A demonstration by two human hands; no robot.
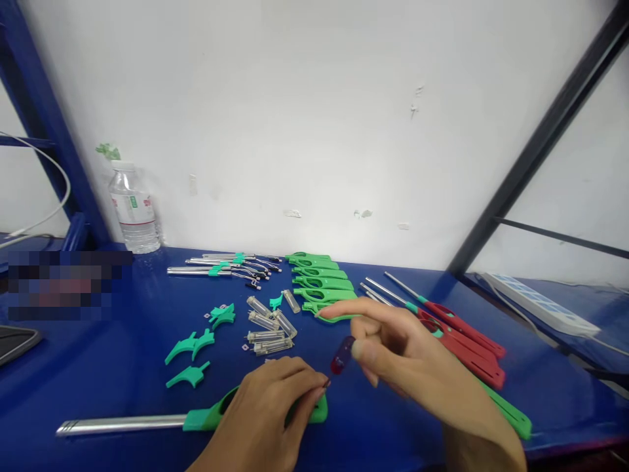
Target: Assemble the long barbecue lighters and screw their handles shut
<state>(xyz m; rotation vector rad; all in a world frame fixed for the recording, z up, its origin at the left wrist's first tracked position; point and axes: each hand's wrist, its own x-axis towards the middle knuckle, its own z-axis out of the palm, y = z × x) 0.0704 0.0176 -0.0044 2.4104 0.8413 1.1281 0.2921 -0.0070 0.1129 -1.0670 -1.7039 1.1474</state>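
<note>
A long-nosed green lighter with a metal tube [122,425] lies across the front of the table. My left hand [272,410] covers the middle of its green body, thumb and fingertips pinched together over the handle end. A tiny dark reddish bit shows at those fingertips, too small to name. Just right of it, my right hand [410,357] holds a small translucent red fuel tank [343,356] by one end between thumb and fingers, with its index finger stretched out above. Several clear fuel tanks [265,321] lie beyond my left hand.
Teal triggers [189,377] lie at left. Behind are metal tubes with wires [211,270] and a row of green lighter shells [322,283]. Red lighters [472,351] lie at right, partly behind my right hand. A water bottle [132,210] and power strip [540,305] stand farther out.
</note>
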